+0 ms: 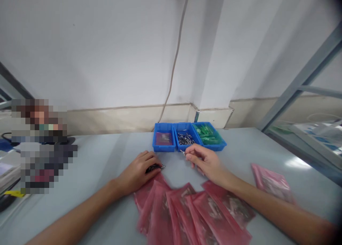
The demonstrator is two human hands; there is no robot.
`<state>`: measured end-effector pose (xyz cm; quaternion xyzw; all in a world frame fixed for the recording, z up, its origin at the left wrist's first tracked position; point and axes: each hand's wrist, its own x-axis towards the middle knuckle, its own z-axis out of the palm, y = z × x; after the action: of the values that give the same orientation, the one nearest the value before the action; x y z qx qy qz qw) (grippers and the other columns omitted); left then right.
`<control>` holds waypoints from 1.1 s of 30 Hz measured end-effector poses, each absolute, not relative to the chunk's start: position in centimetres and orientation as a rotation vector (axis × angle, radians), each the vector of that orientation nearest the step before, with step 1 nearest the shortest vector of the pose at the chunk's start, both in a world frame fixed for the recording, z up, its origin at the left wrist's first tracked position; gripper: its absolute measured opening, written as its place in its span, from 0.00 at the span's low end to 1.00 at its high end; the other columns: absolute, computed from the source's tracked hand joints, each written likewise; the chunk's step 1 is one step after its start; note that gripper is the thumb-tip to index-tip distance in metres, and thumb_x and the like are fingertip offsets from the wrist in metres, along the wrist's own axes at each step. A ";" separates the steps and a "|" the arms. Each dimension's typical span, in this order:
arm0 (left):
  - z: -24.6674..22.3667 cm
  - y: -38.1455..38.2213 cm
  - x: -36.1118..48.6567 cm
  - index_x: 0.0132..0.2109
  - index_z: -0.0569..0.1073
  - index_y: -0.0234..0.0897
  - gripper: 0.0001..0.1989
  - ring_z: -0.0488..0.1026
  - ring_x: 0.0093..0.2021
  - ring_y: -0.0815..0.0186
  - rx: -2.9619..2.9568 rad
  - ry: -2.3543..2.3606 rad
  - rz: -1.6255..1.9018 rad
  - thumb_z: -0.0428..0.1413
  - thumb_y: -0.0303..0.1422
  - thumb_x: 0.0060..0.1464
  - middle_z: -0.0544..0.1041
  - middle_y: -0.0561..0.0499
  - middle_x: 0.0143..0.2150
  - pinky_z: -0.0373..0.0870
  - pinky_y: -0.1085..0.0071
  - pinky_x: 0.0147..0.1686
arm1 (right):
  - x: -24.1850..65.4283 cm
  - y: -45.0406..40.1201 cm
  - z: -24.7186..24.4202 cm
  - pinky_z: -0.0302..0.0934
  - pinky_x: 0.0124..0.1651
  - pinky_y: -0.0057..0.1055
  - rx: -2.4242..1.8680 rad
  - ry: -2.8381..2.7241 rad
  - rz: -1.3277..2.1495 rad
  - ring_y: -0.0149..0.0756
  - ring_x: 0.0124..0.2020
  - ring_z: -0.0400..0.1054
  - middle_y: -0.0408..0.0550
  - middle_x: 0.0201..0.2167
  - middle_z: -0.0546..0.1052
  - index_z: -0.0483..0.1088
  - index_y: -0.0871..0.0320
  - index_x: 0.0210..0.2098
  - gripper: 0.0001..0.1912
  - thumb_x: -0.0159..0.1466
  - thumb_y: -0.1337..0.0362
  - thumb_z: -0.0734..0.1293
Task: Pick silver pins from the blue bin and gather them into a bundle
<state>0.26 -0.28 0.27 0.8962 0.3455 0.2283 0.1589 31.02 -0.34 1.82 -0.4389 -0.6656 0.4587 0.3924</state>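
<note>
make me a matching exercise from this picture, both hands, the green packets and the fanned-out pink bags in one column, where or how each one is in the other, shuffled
Column one
1. left hand
2. right hand
3. green packets
4. fanned-out pink bags

Column two
A. overlapping on the table, at the bottom of the view
B. pinching a thin silvery piece at the fingertips
C. inside the blue bin at the right end of the row
D. curled over small dark and shiny pieces

Right pairs: 1-D, 2-B, 3-C, 4-A
</note>
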 end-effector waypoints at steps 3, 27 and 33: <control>0.2 -0.3 0.3 0.51 0.77 0.42 0.07 0.72 0.51 0.57 2.566 0.988 0.656 0.54 0.34 0.73 0.77 0.46 0.51 0.72 0.59 0.55 | 31.1 -0.3 2.0 0.48 0.21 0.23 -1.069 -1.363 1.622 0.29 0.25 0.64 0.44 0.34 0.75 0.72 0.54 0.43 0.19 0.68 0.45 0.72; 0.1 -0.2 0.3 0.51 0.77 0.42 0.07 0.72 0.50 0.58 2.574 0.976 0.671 0.54 0.34 0.73 0.77 0.46 0.50 0.72 0.59 0.53 | 31.0 -0.3 1.9 0.47 0.20 0.23 -1.133 -1.410 1.332 0.24 0.18 0.54 0.35 0.22 0.65 0.69 0.55 0.36 0.21 0.69 0.43 0.71; 0.1 -0.3 0.2 0.56 0.78 0.44 0.11 0.71 0.52 0.57 2.593 0.957 0.662 0.53 0.33 0.74 0.76 0.45 0.52 0.71 0.59 0.55 | 31.0 0.1 1.8 0.48 0.18 0.26 -1.100 -1.330 1.259 0.26 0.18 0.57 0.43 0.31 0.74 0.74 0.56 0.51 0.25 0.72 0.40 0.65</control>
<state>0.18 -0.27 0.14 0.9021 0.3328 0.2305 0.1493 31.02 0.13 1.85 -0.4514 -0.5454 0.5164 0.4818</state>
